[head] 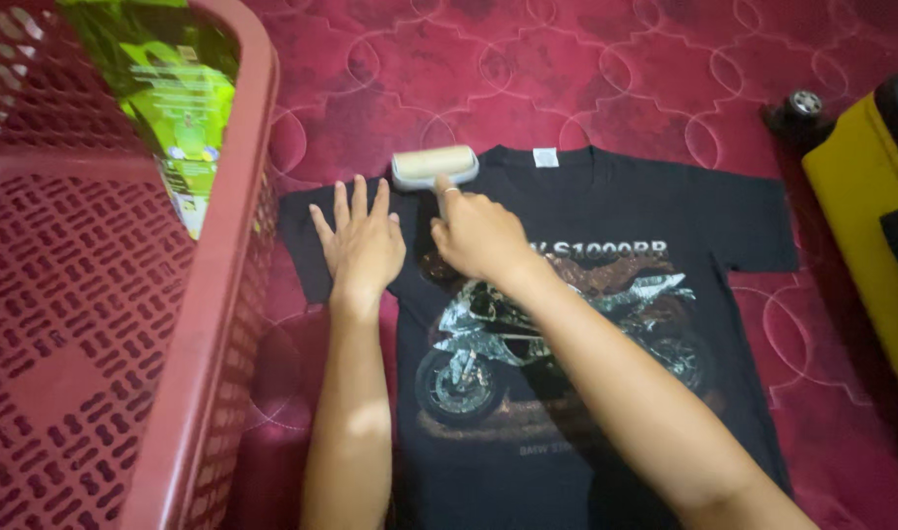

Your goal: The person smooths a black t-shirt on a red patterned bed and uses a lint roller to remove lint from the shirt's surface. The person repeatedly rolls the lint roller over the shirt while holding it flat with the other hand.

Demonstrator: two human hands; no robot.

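Note:
A black T-shirt with a motorcycle print lies flat on a dark red patterned cover. My left hand rests flat, fingers spread, on the shirt's left shoulder and sleeve. My right hand grips the handle of a lint roller, whose pale roll lies across the shirt's top left shoulder near the collar. A ring shows on one finger of my right hand.
A large red perforated plastic laundry basket fills the left side, with a green printed bag inside it. A yellow hard suitcase with a black wheel stands at the right edge. The red cover extends beyond the shirt.

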